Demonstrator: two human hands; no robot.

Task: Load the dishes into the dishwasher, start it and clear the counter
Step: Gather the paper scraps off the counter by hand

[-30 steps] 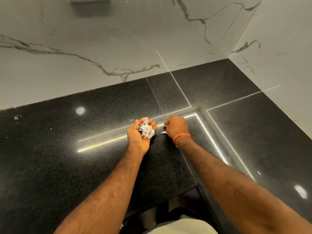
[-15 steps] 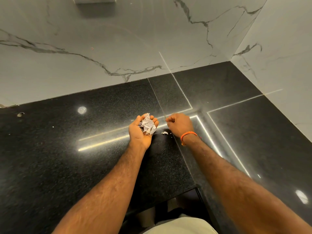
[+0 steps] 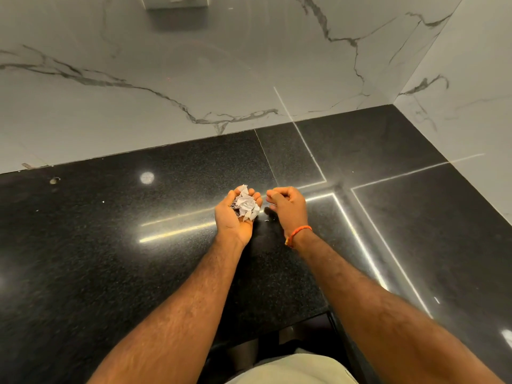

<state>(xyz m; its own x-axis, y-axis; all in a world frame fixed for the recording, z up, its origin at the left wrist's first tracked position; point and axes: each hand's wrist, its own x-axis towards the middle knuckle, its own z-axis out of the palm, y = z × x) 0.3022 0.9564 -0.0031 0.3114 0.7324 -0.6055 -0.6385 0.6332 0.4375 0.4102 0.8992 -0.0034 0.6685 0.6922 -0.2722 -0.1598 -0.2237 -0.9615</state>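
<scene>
Surface: a black speckled stone bench (image 3: 116, 245) running into a corner, polished enough to mirror round ceiling lights and long bright strips. A seam line crosses the slab near the corner. A small round hole (image 3: 54, 180) sits near the back edge at far left, and a few pale specks lie on the stone to its right.

Room: white marble-look wall panels (image 3: 194, 65) with grey veins rise behind the bench and along the right side, meeting in a corner at upper right. A pale fitting (image 3: 176, 1) is mounted on the back wall at the top edge; its nature cannot be told. Below the bench front, a dark opening and a strip of light cloth are visible at the bottom edge.

Left hand (image 3: 235, 214): palm up, fingers cupped loosely upward, held above the bench. It cradles a heap of torn white paper scraps (image 3: 246, 205) that fills the palm and reaches the fingertips.

Right hand (image 3: 286, 206): just beside the left, back turned up, fingers curled inward with thumb and forefinger brought together toward the heap. Whether a scrap is pinched between them cannot be told. An orange band (image 3: 297, 235) circles the wrist.

On the bench directly below the gap between the two hands lie a few small loose scraps (image 3: 266, 220), touching neither hand.
</scene>
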